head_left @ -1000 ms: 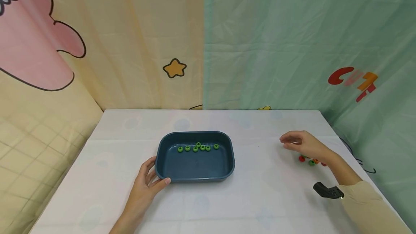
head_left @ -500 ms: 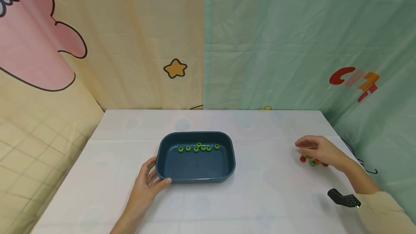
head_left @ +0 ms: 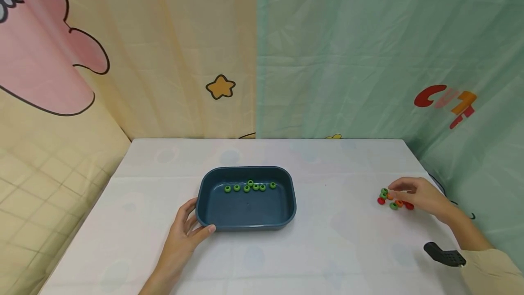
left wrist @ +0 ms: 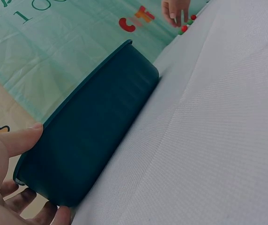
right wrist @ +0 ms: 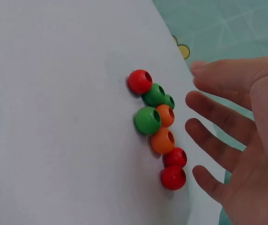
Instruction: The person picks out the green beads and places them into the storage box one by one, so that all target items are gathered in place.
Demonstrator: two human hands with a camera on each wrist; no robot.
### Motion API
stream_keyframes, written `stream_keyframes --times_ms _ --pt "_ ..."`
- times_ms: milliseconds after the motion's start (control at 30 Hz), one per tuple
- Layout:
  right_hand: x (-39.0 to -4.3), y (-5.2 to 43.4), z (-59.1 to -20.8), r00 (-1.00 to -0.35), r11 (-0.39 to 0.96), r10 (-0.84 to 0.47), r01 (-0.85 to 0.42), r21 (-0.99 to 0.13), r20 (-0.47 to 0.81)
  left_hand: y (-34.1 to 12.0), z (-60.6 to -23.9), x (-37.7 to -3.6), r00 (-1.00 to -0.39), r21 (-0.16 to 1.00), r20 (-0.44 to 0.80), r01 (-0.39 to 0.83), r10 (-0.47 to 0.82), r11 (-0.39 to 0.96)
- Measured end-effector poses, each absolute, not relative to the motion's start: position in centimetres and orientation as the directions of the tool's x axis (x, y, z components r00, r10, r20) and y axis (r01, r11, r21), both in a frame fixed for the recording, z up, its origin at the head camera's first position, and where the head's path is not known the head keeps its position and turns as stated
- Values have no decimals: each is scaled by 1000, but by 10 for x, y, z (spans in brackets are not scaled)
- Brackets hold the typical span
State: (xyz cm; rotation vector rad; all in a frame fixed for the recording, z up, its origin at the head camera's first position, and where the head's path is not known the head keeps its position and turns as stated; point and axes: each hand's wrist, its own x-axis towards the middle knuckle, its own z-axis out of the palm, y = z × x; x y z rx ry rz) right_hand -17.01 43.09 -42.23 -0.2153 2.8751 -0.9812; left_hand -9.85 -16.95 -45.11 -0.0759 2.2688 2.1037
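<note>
So the right hand [right wrist: 237,140] hangs over the bead cluster [right wrist: 160,126] mid-frame, fingers spread and holding nothing, while the left hand [head_left: 184,236] grips the blue tray [head_left: 213,215] at its lower-left corner. Seven green beads [head_left: 249,187] already sit in the tray, so this looks like the picking step; next it needs a clean pinch on one green bead without nudging the red and orange ones touching it.

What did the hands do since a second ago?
The right hand moved right and down to the loose beads on the table, fingers open, holding nothing. The left hand kept gripping the blue tray; the green beads inside stayed put.
</note>
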Motion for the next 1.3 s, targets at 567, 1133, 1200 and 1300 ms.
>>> stream_keyframes --times_ms 567,1133,1200,1300 --pt "-165 449 -445 -978 770 -165 -46 -636 -129 -170 -450 -98 -998 995 -59 -59 -3 74" --pt "-161 444 -455 -977 764 -208 -139 -630 -37 -171 -451 -99 -998 995 -56 -56 -4 79" --pt "-160 445 -454 -978 764 -204 -135 -630 -39 -171 -451 -99 -998 995 -57 -58 -4 81" --pt "-160 447 -449 -980 766 -192 -114 -633 -57 -171 -451 -99 -998 995 -61 -61 -3 77"
